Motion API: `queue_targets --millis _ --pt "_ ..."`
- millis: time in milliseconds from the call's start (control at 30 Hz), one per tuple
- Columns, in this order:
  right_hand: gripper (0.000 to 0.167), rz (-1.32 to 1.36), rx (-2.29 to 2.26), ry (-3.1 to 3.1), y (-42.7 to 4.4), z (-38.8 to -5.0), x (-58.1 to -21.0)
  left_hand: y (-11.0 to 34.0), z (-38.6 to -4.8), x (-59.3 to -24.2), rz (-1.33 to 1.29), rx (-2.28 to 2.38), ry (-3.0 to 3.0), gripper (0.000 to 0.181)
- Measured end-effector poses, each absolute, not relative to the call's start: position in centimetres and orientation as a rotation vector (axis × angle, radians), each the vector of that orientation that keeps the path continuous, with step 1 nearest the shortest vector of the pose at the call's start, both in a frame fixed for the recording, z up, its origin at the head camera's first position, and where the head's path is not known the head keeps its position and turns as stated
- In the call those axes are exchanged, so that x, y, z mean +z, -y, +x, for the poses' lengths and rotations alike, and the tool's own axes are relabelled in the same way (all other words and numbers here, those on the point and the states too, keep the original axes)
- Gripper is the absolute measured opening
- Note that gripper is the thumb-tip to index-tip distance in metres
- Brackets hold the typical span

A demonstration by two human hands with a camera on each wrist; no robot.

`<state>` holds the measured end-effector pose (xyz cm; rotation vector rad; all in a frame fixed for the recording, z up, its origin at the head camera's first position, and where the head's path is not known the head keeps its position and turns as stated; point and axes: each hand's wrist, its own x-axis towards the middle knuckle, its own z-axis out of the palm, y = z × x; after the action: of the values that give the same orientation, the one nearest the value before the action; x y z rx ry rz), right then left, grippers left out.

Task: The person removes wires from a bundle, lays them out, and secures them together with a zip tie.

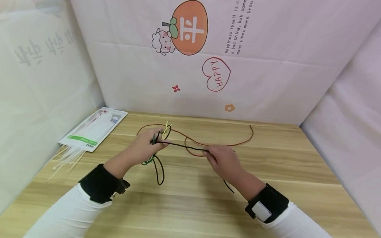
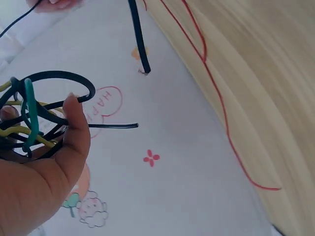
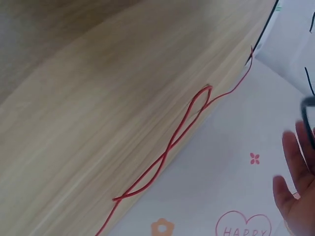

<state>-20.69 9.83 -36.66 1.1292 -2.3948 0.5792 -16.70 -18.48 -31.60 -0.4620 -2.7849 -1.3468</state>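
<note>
Fingers (image 2: pixel 75 120) of both hands (image 1: pixel 142 147) (image 1: pixel 224 163) closed on black cord (image 1: pixel 177 145), red cord (image 3: pixel 168 148) beyond, white packet (image 1: pixel 95 126) leftward

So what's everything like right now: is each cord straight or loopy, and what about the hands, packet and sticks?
Black cord: nearly straight between the hands
Cord bundle: looped, tangled
Left hand: holding the bundle
Right hand: gripping the black cord
Red cord: loose on the table, crossing itself
Packet: lying down; can't tell if open
Pale sticks: spread loosely at the packet's near end
</note>
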Motion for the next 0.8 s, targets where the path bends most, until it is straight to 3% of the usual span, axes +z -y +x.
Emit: queue_targets --millis 67,233,433,567,800 --pt "0.008 1.066 0.587 2.540 -10.3 -20.6 -36.7 19.1 -17.1 -32.2 -0.453 -1.481 2.744 0.035" --pt "0.013 0.940 0.525 2.716 -12.4 -20.8 -37.1 20.9 -17.8 -33.2 -0.430 -1.820 2.664 0.032" --pt "0.014 0.888 0.444 2.709 -14.9 -20.7 -37.4 21.9 -18.2 -33.9 -0.183 -1.677 2.670 0.035" --pt "0.010 0.943 0.375 2.637 -15.8 -20.5 -37.2 22.1 -18.3 -34.3 -0.062 -1.657 2.622 0.023" --pt "0.041 1.057 0.317 2.327 -16.9 -20.6 -36.7 23.2 -19.0 -34.9 0.280 -1.702 2.543 0.045"
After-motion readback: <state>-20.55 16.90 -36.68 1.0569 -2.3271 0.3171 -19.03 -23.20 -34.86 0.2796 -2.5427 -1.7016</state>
